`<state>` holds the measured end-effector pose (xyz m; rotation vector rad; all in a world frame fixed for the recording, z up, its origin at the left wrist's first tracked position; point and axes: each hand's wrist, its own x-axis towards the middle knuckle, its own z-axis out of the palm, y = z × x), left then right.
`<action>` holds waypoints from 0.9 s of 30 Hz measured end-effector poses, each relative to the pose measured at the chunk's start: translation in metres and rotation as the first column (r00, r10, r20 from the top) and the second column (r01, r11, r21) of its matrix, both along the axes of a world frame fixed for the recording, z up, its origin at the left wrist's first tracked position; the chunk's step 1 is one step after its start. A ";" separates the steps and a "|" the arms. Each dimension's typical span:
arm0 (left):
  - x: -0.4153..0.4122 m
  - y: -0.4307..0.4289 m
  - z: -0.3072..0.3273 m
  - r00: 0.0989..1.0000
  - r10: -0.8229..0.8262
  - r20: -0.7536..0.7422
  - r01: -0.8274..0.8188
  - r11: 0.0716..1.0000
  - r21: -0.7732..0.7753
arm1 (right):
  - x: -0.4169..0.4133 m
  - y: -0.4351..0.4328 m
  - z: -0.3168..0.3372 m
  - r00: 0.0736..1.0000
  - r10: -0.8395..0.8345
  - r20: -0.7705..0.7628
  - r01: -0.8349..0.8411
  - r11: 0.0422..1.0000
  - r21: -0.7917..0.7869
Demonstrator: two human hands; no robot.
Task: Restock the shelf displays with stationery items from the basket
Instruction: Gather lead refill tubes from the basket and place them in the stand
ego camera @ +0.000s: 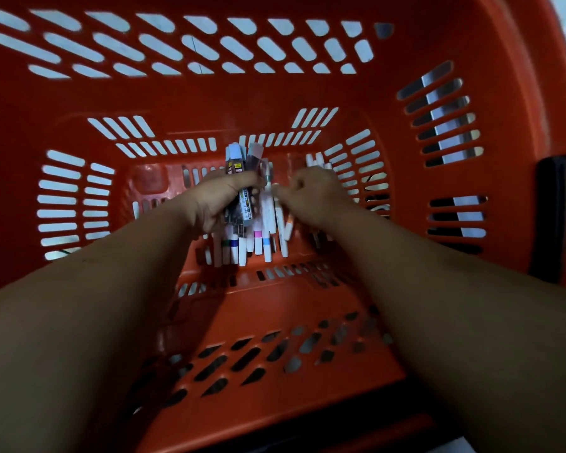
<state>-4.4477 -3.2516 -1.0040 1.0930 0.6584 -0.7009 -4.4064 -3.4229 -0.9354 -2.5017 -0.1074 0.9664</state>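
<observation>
Collection step in hand: at frame centre, low inside the orange basket (275, 93), the left hand (216, 197) clenches a bundle of pens and lead cases (242, 207). The right hand (311, 191) appears to pinch a white pen (280, 220) just beside the bundle. In my judgement the next move calls for adding that pen to the bundle, then lifting clear toward the shelf, which is not in view.

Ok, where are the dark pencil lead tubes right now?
Head view, centre of the orange basket: the left hand grips the pencil lead tubes, above the white pens and just left of the right hand.
</observation>
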 end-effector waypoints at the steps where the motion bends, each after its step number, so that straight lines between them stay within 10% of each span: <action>1: -0.001 -0.001 -0.001 1.000 -0.008 -0.017 0.007 1.000 -0.006 | 0.003 -0.010 -0.002 0.992 -0.023 0.122 0.040 0.990 -0.136; 7: -0.005 -0.003 -0.007 0.995 -0.093 -0.028 0.093 0.995 0.020 | 0.012 -0.027 -0.014 0.997 0.023 0.079 0.017 0.879 -0.477; 22: -0.006 -0.001 -0.006 0.995 -0.095 -0.020 0.096 0.995 0.037 | -0.010 -0.021 -0.023 0.935 -0.149 -0.323 0.139 0.989 -0.054; 27: -0.006 -0.001 -0.006 0.994 -0.097 -0.051 0.097 0.995 0.010 | -0.004 -0.024 -0.035 0.986 -0.156 -0.050 0.141 0.964 -0.225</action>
